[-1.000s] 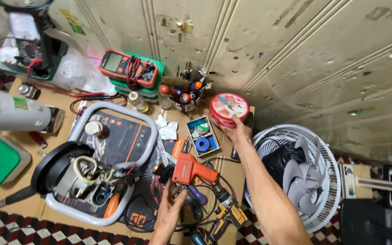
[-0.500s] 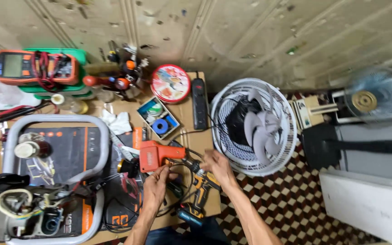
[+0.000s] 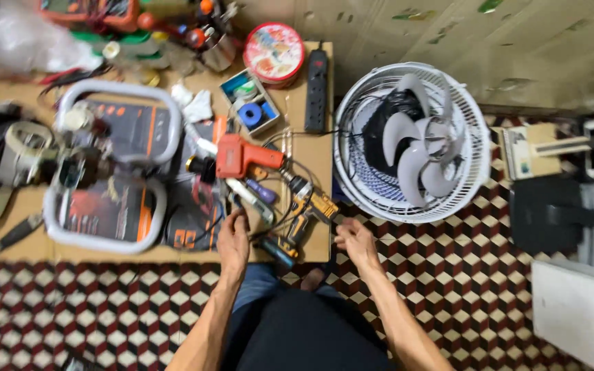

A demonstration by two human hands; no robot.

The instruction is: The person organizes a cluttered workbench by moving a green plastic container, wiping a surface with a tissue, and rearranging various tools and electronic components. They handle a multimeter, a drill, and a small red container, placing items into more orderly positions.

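drill: yellow-black cordless drill (image 3: 309, 209) laid on the cardboard sheet (image 3: 314, 154), near its front right corner, tilted, among black cables.
right hand (image 3: 356, 240): placed just right of the drill at the sheet's edge; fingers curled loosely, nothing seen gripped; contact with the drill cannot be told.
left hand (image 3: 233, 239): set down left of the drill on the tool clutter; grip cannot be told.
nearby: orange soldering gun (image 3: 243, 156) behind the drill; white fan (image 3: 412, 141) on the tiled floor to the right.
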